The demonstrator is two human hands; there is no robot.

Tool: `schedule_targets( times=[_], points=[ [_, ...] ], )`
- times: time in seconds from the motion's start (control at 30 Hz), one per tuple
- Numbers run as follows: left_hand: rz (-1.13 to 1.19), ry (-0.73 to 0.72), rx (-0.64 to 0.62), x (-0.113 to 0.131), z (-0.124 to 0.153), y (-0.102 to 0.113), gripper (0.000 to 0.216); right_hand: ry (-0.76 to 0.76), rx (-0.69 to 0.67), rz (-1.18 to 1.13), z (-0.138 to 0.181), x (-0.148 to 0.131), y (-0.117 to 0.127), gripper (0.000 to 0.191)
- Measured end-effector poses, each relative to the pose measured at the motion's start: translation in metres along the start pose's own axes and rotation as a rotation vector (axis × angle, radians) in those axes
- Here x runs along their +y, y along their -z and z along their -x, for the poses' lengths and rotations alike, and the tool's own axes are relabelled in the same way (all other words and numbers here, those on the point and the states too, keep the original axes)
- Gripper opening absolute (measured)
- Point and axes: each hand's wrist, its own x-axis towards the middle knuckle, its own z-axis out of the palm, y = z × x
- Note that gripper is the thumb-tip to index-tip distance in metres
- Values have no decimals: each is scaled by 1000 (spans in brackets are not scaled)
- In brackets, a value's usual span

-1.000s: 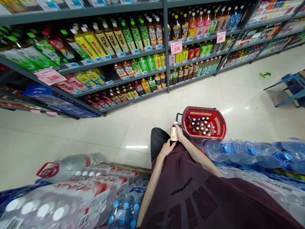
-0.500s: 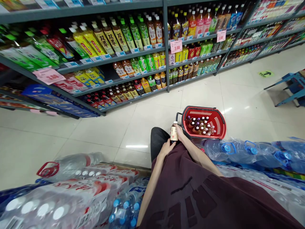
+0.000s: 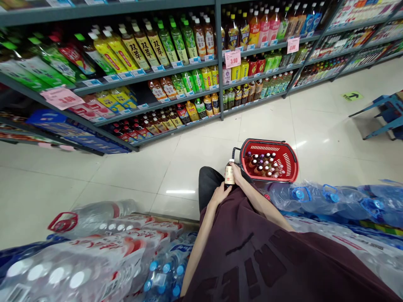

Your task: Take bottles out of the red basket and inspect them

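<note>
A dark drink bottle (image 3: pixel 230 173) with a cream label and a white cap stands nearly upright over my lap. My right hand (image 3: pixel 237 174) is wrapped round its right side. At the bottle's base, my left hand (image 3: pixel 221 193) is closed on it from the left, thumb near the lower edge. Just right of my knees, a red shopping basket (image 3: pixel 291 165) with a black handle sits on the floor. Several small bottles (image 3: pixel 263 164) with white, purple and pink caps stand inside it.
Shelves (image 3: pixel 176 67) of bottled drinks with pink price cards (image 3: pixel 232 59) run along the far side. Shrink-wrapped water bottles (image 3: pixel 94 260) are stacked at my left, large blue-capped water jugs (image 3: pixel 324 199) at my right. A blue metal stand (image 3: pixel 385 111) is at far right on the tiled floor.
The view has shifted very slightly. Both hands keep the same hold on the bottle, and the basket stays in place.
</note>
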Motion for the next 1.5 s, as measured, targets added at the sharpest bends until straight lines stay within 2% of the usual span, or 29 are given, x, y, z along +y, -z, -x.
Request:
schedule_targets(
  times=[0.77, 1.5],
  points=[
    [-2, 5, -5, 0, 1, 1, 55, 18, -4, -6, -1, 2, 1, 30],
    [-20, 19, -1, -1, -1, 0, 55, 38, 2, -24, -5, 5, 2, 27]
  ],
)
